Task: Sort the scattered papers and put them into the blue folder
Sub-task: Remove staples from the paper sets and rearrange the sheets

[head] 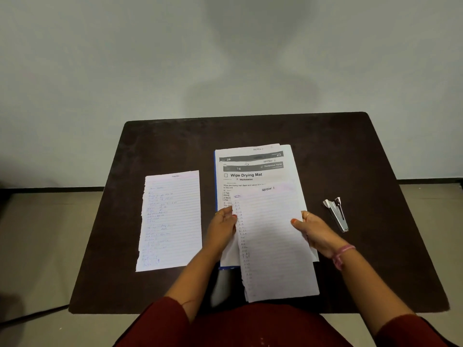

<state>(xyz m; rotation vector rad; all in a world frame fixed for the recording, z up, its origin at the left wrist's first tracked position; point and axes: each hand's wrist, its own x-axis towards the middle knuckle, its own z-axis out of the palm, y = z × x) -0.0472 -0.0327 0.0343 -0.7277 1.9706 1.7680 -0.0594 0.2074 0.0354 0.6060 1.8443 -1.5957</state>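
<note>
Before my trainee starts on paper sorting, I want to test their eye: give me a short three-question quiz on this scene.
1. True or false: both hands hold the lined sheet headed "Section 1".
2. Which item lies to the right of the paper stack? A) stapler B) scissors C) pen
3. Fill in: a single handwritten sheet lies on the table to the ____ of the stack.

Key: 1 true (left hand, right hand); 2 A; 3 left.
</note>
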